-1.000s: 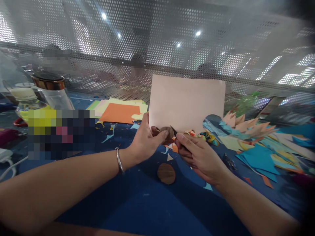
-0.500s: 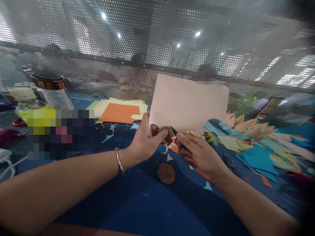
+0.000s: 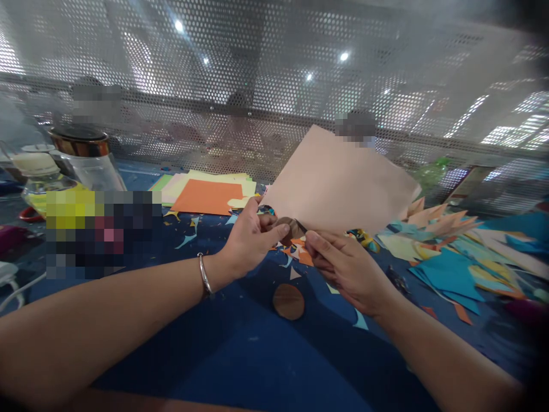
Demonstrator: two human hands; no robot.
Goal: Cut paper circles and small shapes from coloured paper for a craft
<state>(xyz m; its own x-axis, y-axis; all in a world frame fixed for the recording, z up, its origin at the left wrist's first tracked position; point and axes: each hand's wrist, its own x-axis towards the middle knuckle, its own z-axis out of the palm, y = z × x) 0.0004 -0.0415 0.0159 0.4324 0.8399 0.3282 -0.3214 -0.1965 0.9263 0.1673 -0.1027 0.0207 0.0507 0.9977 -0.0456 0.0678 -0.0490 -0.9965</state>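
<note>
Between thumb and fingers, my left hand (image 3: pixel 251 237) pinches a brown round disc (image 3: pixel 285 224) against the lower edge of a sheet of pale pink paper (image 3: pixel 338 177). The sheet is held up tilted above the table. My right hand (image 3: pixel 338 257) is closed around a dark, slim pointed tool (image 3: pixel 300 225). Its tip meets the disc's right side; most of the tool is hidden in the fingers, so its kind is unclear. Another brown disc (image 3: pixel 289 301) lies flat on the blue table below my hands.
Coloured sheets (image 3: pixel 208 195) are stacked at the back left, near a lidded clear jar (image 3: pixel 88 163) and a bottle (image 3: pixel 38 177). Paper scraps (image 3: pixel 300 254) litter the table. Blue paper (image 3: pixel 448 277) and folded peach pieces (image 3: pixel 437 214) lie right. A perforated screen (image 3: pixel 274 137) stands behind.
The pink sheet has turned clockwise, its upper part swinging to the right. The disc has turned or shifted slightly left with my left hand. Both hands keep their grip.
</note>
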